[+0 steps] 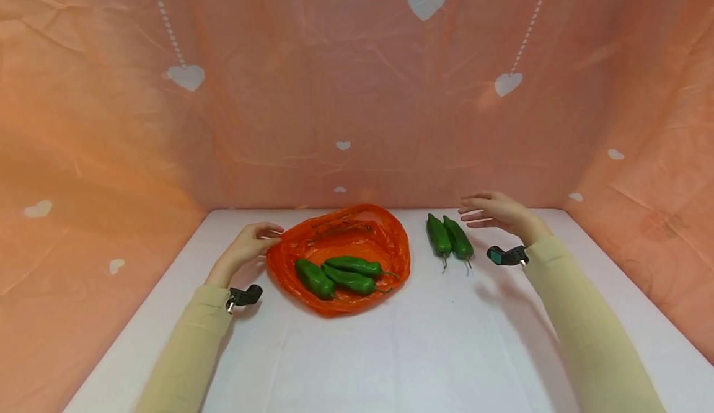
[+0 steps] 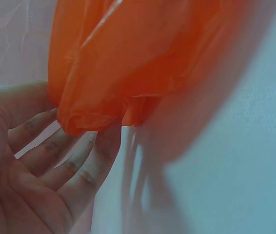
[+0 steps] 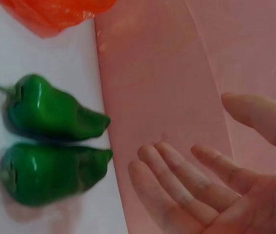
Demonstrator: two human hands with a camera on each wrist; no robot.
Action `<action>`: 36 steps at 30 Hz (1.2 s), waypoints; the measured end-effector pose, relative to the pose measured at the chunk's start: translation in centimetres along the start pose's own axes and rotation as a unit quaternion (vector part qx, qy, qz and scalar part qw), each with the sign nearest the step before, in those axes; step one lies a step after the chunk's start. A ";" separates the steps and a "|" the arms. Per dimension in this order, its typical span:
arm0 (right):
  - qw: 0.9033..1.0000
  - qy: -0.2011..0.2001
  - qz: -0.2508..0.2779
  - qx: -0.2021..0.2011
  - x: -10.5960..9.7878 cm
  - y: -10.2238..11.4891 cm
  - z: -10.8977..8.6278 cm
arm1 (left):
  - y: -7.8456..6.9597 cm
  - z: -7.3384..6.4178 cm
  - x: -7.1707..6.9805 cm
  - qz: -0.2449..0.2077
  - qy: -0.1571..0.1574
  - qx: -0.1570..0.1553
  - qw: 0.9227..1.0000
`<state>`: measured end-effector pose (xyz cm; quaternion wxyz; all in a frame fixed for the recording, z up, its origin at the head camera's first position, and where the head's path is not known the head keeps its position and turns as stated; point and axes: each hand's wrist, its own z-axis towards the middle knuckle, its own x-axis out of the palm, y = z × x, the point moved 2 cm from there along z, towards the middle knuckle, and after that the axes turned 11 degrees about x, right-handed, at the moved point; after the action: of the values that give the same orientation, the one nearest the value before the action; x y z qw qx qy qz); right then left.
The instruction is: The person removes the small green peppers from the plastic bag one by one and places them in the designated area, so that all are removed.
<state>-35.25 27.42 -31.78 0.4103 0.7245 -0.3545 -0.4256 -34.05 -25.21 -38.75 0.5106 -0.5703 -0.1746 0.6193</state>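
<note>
An orange-red plastic bag (image 1: pixel 334 306) lies spread with its mouth open, several green peppers (image 1: pixel 351 266) inside it. At its left rim, my left hand (image 1: pixel 251 242) holds the edge between thumb and fingers; the left wrist view shows the bag (image 2: pixel 123 58) against the thumb and fingertips of the left hand (image 2: pixel 40 165). Two more green peppers (image 1: pixel 449 237) lie side by side on the table to the right of the bag. Just right of them my right hand (image 1: pixel 499 213) hovers empty, fingers extended and apart from the peppers (image 3: pixel 55 173).
A white-covered table (image 1: pixel 357 363) carries everything. Pinkish-orange cloth (image 1: pixel 357 103) with white hearts hangs behind it and along both sides, close to the table's back edge. Each wrist wears a small black camera (image 1: pixel 507 256).
</note>
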 end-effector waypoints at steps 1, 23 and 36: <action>1.000 0.002 0.006 -0.004 0.1 0.1 0.1 | 0.0 0.1 0.0 -0.002 0.000 0.001 1.000; 0.996 0.048 0.059 -0.049 4.5 2.6 2.7 | 0.6 0.5 0.1 -0.016 -0.010 0.007 1.000; 0.993 0.085 0.061 -0.059 7.8 3.6 3.7 | 0.3 0.4 0.0 -0.004 -0.022 -0.002 1.000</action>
<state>-36.15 18.08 -32.19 0.5060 0.7096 -0.3364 -0.3568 -34.57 -25.18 -38.89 0.5079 -0.5572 -0.1894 0.6290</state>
